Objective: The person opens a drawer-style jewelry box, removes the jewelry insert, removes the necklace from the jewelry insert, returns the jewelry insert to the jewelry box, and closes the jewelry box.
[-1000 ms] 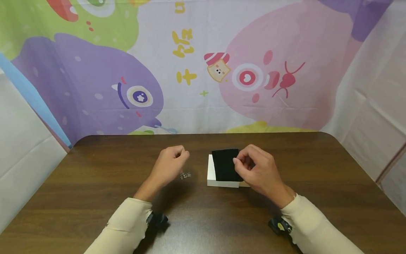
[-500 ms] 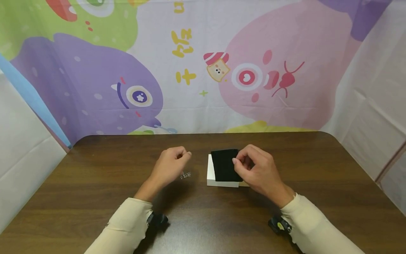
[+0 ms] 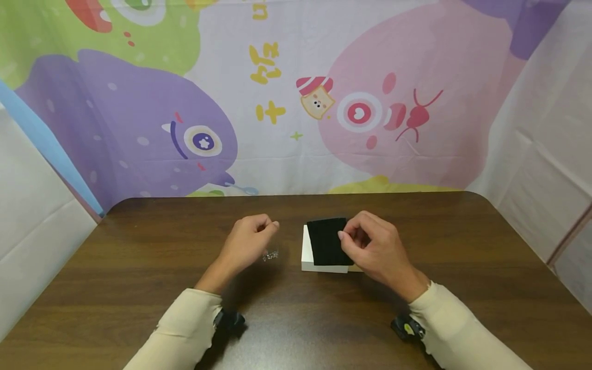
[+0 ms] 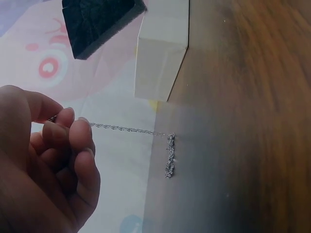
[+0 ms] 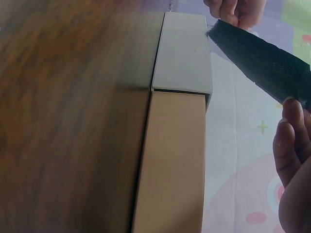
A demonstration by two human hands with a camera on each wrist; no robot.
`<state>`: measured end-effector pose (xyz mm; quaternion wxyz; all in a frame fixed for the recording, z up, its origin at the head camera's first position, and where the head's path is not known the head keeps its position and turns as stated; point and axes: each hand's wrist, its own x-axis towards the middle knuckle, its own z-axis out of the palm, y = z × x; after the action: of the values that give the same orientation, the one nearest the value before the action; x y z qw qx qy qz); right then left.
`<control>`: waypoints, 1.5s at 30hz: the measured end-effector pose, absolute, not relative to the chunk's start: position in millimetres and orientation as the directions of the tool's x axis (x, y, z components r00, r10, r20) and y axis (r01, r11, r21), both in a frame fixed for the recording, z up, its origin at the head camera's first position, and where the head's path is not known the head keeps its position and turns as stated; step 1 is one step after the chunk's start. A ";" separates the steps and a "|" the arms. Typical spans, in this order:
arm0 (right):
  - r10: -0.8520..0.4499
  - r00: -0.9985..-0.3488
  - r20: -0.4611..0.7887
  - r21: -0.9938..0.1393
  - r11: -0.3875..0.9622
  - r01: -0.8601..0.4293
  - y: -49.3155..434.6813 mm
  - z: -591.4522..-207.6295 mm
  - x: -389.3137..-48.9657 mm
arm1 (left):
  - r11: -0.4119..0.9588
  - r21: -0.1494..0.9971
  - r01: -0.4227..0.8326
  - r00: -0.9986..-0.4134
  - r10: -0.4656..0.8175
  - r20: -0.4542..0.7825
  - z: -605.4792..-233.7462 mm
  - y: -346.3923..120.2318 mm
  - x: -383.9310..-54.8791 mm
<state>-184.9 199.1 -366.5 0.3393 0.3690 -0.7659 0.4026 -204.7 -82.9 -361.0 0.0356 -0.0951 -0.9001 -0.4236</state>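
My left hand [image 3: 245, 239] pinches one end of a thin silver chain [image 4: 126, 128]. The chain runs down from the fingertips to a small heap [image 4: 170, 156] of links on the table. A flat black cloth pouch [image 3: 327, 241] is pinched at its right side by my right hand [image 3: 376, 249]. In the head view the pouch overlaps a white box [image 3: 307, 252]; both wrist views show it raised above the box. The pouch's opening cannot be made out.
A tan box part [image 5: 170, 160] extends from the white box on its right, under my right hand. The brown wooden table [image 3: 296, 318] ends at a cartoon-printed cloth backdrop [image 3: 277, 164]. Wrist cameras [image 3: 228, 321] sit at both cuffs.
The pouch and the right hand have shifted very slightly left. My left hand keeps the chain in nearly the same place.
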 end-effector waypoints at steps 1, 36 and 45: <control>-0.291 -0.498 0.817 -0.367 0.404 -0.838 198.9 -366.3 -184.9 | 0.620 0.759 0.200 -0.980 0.143 0.141 -361.1 -83.2 -204.8; -0.284 -0.483 0.829 -0.351 0.408 -0.843 198.1 -367.4 -185.7 | 0.604 0.764 0.225 -0.971 0.200 0.128 -365.0 -87.9 -208.7; -0.293 -0.491 0.820 -0.357 0.407 -0.840 198.6 -367.7 -185.8 | 0.605 0.766 0.220 -0.975 0.158 0.156 -368.0 -93.2 -212.1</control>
<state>-185.8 198.6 -367.7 0.3428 0.3702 -0.7657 0.3990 -212.1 -93.2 -368.0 0.0360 -0.1055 -0.8950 -0.4320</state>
